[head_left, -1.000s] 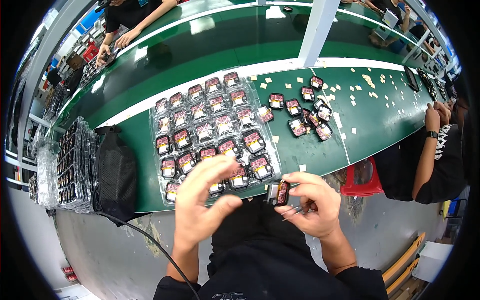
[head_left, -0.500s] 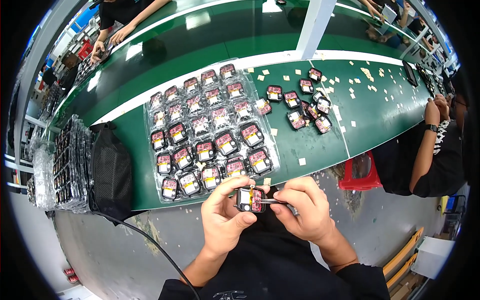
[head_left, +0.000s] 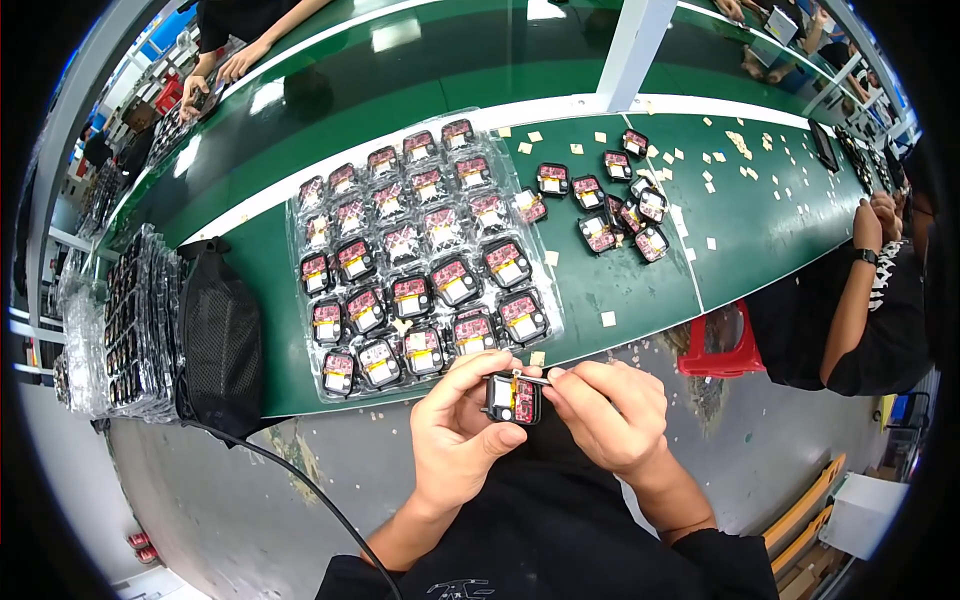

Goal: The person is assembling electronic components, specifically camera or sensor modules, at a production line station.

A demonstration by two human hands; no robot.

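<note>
My left hand (head_left: pixel 455 435) grips a small black square component (head_left: pixel 513 398) with a red and yellow face, held close to my body below the table's front edge. My right hand (head_left: pixel 612 413) meets it from the right, thumb and fingers pinched on a thin pale strip at the part's top edge. Just beyond both hands lies a clear plastic tray (head_left: pixel 545 275) filled with several rows of the same black components. A loose cluster of more components (head_left: pixel 610 210) lies on the green table (head_left: pixel 760 230) to the tray's right.
A black mesh pouch (head_left: pixel 220 340) with a cable lies at the tray's left, beside stacked filled trays (head_left: pixel 125 320). Small beige squares are scattered on the table. A red stool (head_left: pixel 722 345) and a seated person (head_left: pixel 870 300) are at the right. Other people's hands (head_left: pixel 225 65) work at the far side.
My left hand came in from open beside the tray to grip the component. Both hands then drew together around it, and the right hand now pinches a strip at its top.
</note>
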